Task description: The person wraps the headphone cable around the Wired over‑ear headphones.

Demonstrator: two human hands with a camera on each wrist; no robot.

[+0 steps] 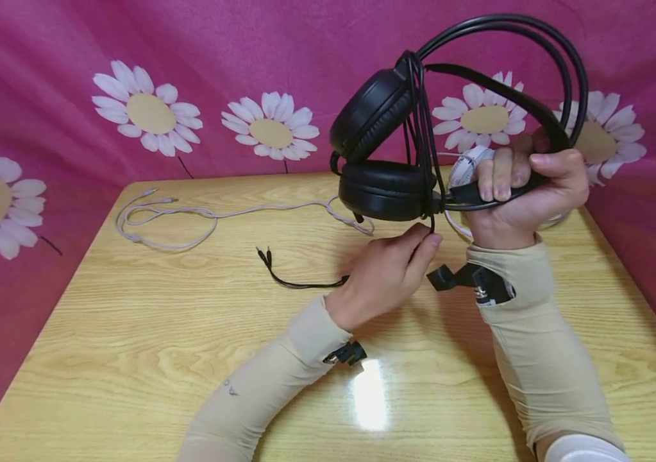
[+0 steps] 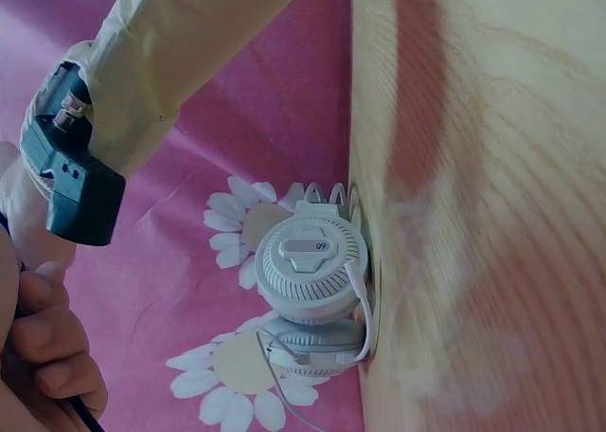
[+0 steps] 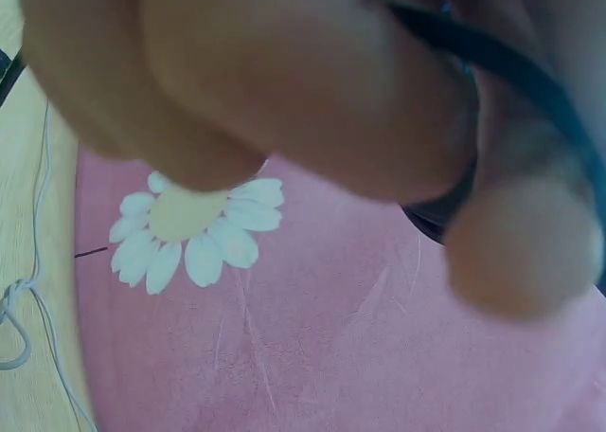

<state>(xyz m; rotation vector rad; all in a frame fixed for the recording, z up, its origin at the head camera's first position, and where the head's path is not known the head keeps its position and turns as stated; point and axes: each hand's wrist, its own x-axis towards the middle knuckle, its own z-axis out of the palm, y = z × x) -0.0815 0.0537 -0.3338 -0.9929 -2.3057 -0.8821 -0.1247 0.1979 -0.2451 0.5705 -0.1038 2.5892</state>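
Headphones [image 1: 388,192] in raised right grip [image 1: 521,208], left grip [image 1: 385,276] on cable [image 1: 418,115].

Left hand [image 1: 382,276] pinching, right hand [image 1: 526,186] held higher, fingers [image 1: 501,174] curled, both forearms [image 1: 549,366] reaching forward

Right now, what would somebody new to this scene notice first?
Likely the black headphones, which the right hand holds up above the table. Behind them hangs a bright pink cloth with big white daisies. A pale cable lies looped toward the table's far left corner.
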